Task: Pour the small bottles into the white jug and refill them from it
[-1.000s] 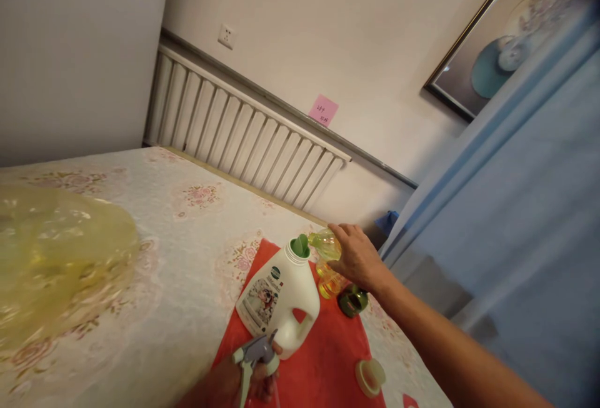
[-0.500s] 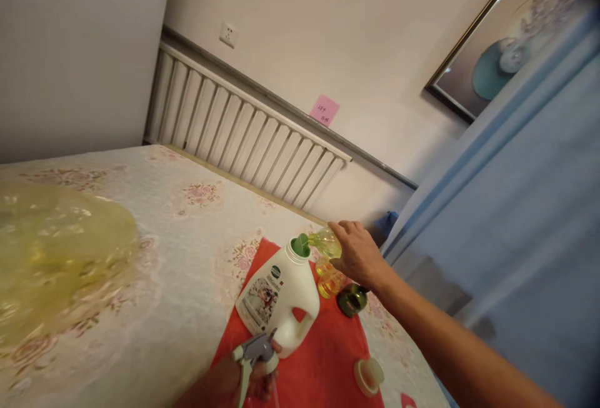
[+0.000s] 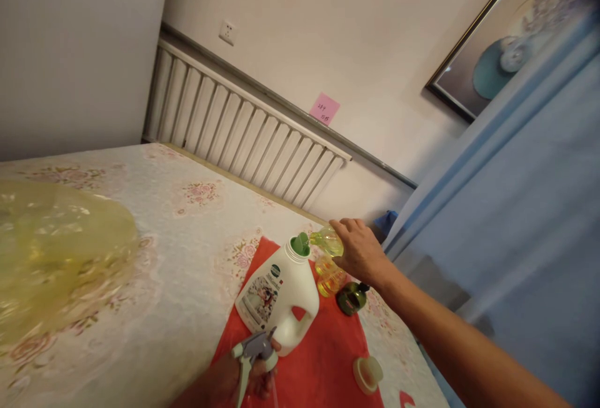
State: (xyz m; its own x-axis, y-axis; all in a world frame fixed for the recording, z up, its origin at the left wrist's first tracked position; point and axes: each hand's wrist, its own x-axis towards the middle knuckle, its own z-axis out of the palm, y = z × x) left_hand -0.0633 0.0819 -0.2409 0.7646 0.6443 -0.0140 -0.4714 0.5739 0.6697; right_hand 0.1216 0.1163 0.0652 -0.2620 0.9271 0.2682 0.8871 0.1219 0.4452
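Observation:
A white detergent jug (image 3: 297, 295) with a green spout in its mouth stands uncapped on a red cloth (image 3: 323, 367). Tipped on its side, a clear yellowish bottle (image 3: 328, 242) has its neck at the jug's spout, and my right hand (image 3: 359, 248) is wrapped round the bottle's other end. Low in the view, my left hand (image 3: 255, 380) grips a grey and white spray trigger head (image 3: 257, 352) in front of the jug. The trigger head's thin tube hangs below that hand.
Behind the jug stand an orange-yellow bottle (image 3: 330, 280) and a dark green bottle (image 3: 351, 298). A pale cap (image 3: 368, 373) lies on the cloth at right. A large yellow plastic bag (image 3: 65, 252) covers the table's left side. A blue curtain (image 3: 510, 227) hangs at right.
The bottle in my right hand has shifted very slightly, still tilted at the jug's mouth. My left hand keeps the spray trigger head in the same place.

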